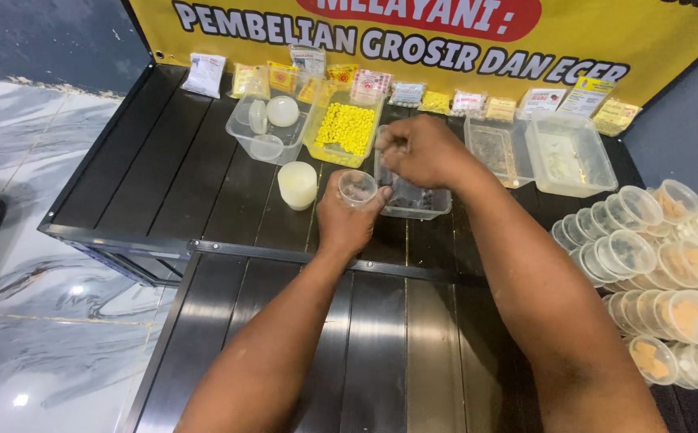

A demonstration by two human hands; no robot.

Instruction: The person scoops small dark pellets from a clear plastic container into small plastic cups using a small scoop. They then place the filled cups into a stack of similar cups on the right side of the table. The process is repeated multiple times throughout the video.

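My left hand (pixel 346 218) grips a small clear plastic cup (pixel 358 188), held upright over the black slatted table (pixel 205 184). My right hand (pixel 419 150) hovers just above and behind the cup, fingers pinched together; what they pinch is too small to tell. Under the right hand lies a clear rectangular tub (pixel 413 202) with dark bits inside. A tub of yellow pellets (pixel 346 128) stands behind the cup.
A stack of white cups (pixel 297 184) stands left of my hand. A tub with lids (pixel 267 128) sits at the back left, two more clear tubs (pixel 569 156) at the right. Many filled, lidded cups (pixel 661 273) pile at the right edge. Small packets (pixel 205 74) line the yellow banner.
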